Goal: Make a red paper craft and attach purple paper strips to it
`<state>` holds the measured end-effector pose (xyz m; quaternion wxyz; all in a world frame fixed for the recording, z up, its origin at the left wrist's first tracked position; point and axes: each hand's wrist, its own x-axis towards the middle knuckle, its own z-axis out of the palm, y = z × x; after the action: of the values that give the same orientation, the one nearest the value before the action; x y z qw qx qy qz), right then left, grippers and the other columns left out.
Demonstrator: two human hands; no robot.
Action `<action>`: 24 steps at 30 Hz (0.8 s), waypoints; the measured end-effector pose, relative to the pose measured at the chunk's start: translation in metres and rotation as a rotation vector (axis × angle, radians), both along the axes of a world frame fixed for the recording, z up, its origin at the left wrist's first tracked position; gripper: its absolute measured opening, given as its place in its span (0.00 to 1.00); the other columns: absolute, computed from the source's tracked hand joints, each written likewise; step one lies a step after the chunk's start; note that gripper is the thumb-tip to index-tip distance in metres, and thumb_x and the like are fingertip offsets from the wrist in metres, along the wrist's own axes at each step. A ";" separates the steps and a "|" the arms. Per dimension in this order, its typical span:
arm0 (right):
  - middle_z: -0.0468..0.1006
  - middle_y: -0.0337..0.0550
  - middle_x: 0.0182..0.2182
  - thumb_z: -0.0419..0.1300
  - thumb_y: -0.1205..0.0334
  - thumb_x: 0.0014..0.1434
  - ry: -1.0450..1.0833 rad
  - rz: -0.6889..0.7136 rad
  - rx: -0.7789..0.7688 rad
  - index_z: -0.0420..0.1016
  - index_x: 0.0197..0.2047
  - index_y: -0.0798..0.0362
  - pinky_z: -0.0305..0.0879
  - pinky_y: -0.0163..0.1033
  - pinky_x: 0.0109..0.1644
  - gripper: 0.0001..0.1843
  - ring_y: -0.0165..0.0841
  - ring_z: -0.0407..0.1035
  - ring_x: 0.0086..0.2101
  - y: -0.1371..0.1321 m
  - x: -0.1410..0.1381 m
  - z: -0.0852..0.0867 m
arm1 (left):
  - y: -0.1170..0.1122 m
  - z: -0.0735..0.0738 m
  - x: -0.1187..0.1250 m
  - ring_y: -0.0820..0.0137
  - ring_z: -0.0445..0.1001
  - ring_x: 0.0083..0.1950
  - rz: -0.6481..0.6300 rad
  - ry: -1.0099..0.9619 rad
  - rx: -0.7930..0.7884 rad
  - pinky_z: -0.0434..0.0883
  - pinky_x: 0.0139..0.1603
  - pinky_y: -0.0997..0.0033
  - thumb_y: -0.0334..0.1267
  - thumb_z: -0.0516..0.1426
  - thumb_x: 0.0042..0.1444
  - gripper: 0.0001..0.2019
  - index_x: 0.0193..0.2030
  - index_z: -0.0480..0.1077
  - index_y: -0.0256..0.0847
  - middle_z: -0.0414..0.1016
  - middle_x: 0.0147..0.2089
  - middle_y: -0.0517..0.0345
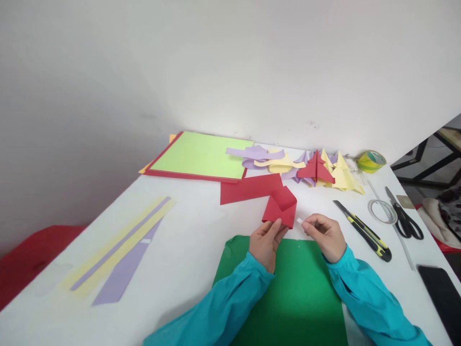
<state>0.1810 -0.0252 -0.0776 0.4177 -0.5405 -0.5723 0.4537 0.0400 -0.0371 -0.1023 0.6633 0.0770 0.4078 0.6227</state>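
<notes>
My left hand [265,242] pinches the near edge of a folded red paper piece [284,202], which bends upward over the far edge of a green sheet [291,288]. Just to the right, my right hand [326,235] is closed on a small white strip [299,220] held at the fingertips, apart from the red paper. It looks like a bit of tape, though its kind is hard to make out. Behind the folded piece lies a flat red paper strip [250,188].
Light green and red sheets [201,156] lie at the back, beside folded paper planes [317,168]. On the right are a utility knife [363,230], a tape roll [382,211], scissors [405,218], a yellow tape roll [370,161] and a black phone-like slab [441,293]. Purple offcuts [126,274] lie left.
</notes>
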 end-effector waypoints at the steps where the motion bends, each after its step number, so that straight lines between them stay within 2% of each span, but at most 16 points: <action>1: 0.69 0.37 0.18 0.61 0.53 0.50 -0.012 -0.004 0.000 0.73 0.26 0.55 0.57 0.34 0.26 0.13 0.27 0.60 0.21 -0.001 0.000 0.000 | 0.002 -0.001 0.001 0.67 0.77 0.33 0.018 -0.012 0.016 0.73 0.45 0.64 0.37 0.69 0.33 0.11 0.23 0.74 0.33 0.79 0.28 0.53; 5: 0.68 0.37 0.17 0.60 0.53 0.51 -0.080 -0.015 0.001 0.73 0.24 0.55 0.56 0.33 0.24 0.14 0.26 0.58 0.20 -0.007 -0.005 0.002 | -0.003 -0.004 0.001 0.65 0.77 0.34 -0.029 0.005 0.058 0.74 0.45 0.62 0.36 0.68 0.34 0.11 0.26 0.77 0.34 0.79 0.28 0.53; 11: 0.72 0.39 0.19 0.59 0.54 0.53 -0.097 0.000 -0.059 0.74 0.26 0.55 0.58 0.33 0.25 0.13 0.27 0.61 0.21 -0.019 -0.020 0.001 | -0.015 -0.009 -0.001 0.68 0.76 0.31 -0.170 0.034 0.055 0.75 0.38 0.69 0.39 0.68 0.36 0.10 0.24 0.77 0.35 0.79 0.26 0.55; 14: 0.71 0.38 0.18 0.59 0.53 0.53 -0.112 0.000 -0.077 0.73 0.25 0.55 0.57 0.33 0.24 0.14 0.27 0.60 0.20 -0.021 -0.023 -0.002 | -0.015 -0.010 -0.003 0.69 0.76 0.30 -0.167 0.043 0.047 0.74 0.36 0.71 0.39 0.68 0.36 0.10 0.24 0.77 0.35 0.78 0.25 0.56; 24: 0.70 0.39 0.18 0.57 0.51 0.54 -0.135 0.011 -0.107 0.73 0.26 0.55 0.58 0.34 0.24 0.15 0.28 0.60 0.21 -0.018 -0.021 -0.006 | -0.016 -0.009 -0.004 0.68 0.76 0.31 -0.191 0.071 0.030 0.73 0.40 0.68 0.40 0.68 0.36 0.11 0.25 0.77 0.36 0.78 0.26 0.56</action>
<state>0.1604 -0.0437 -0.0833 0.3462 -0.5882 -0.5772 0.4484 0.0356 -0.0527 -0.1117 0.7033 0.1474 0.4128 0.5596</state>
